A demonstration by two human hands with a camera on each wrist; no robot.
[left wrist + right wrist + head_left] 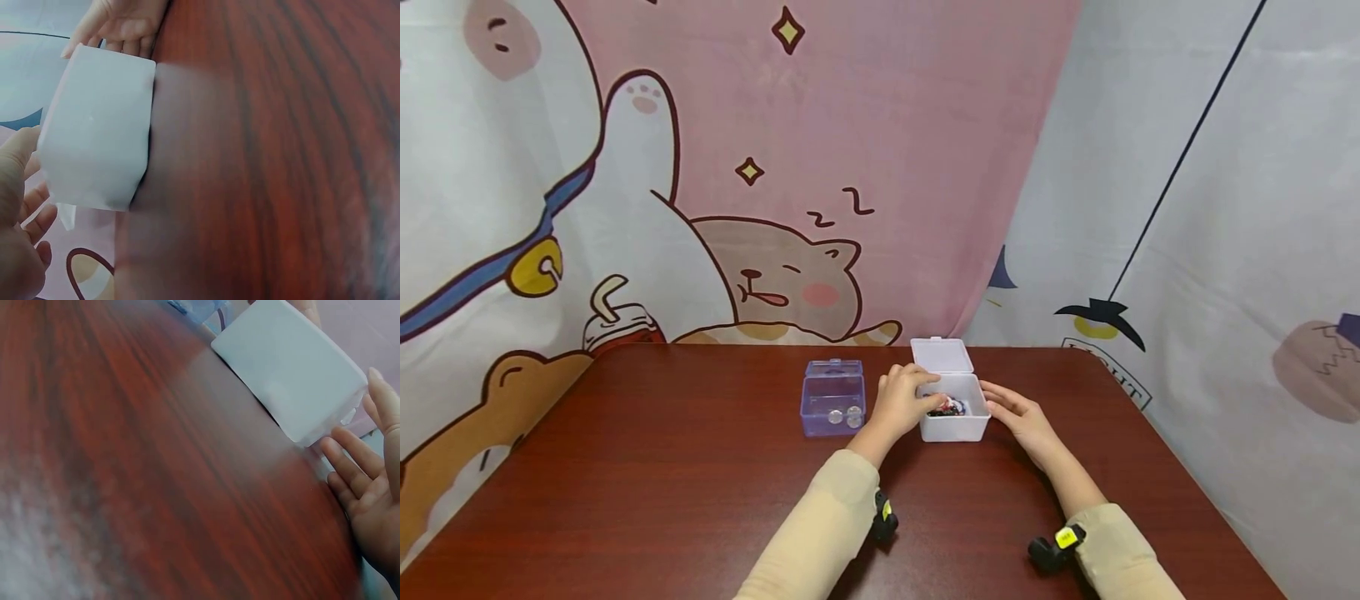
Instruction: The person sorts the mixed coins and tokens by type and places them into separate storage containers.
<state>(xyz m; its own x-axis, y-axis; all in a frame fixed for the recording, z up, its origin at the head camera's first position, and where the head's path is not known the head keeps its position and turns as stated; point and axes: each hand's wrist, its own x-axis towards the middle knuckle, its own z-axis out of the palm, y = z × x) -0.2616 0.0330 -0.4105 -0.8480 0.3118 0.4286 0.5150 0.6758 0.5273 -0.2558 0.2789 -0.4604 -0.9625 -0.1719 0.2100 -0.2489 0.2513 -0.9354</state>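
Observation:
A small white box stands open on the table, its lid tipped back and dark and red small items inside. My left hand lies over the box's left rim, with its fingers curled down toward the contents; whether they pinch anything is hidden. In the left wrist view my left hand has its thumb beside the white box. My right hand rests straight-fingered against the box's right wall. In the right wrist view my right hand sits by the corner of the white box.
A clear purple box with its lid up and round clear pieces inside stands just left of the white box. The dark red wooden table is backed by a cartoon-printed cloth. Small cameras are strapped at both wrists.

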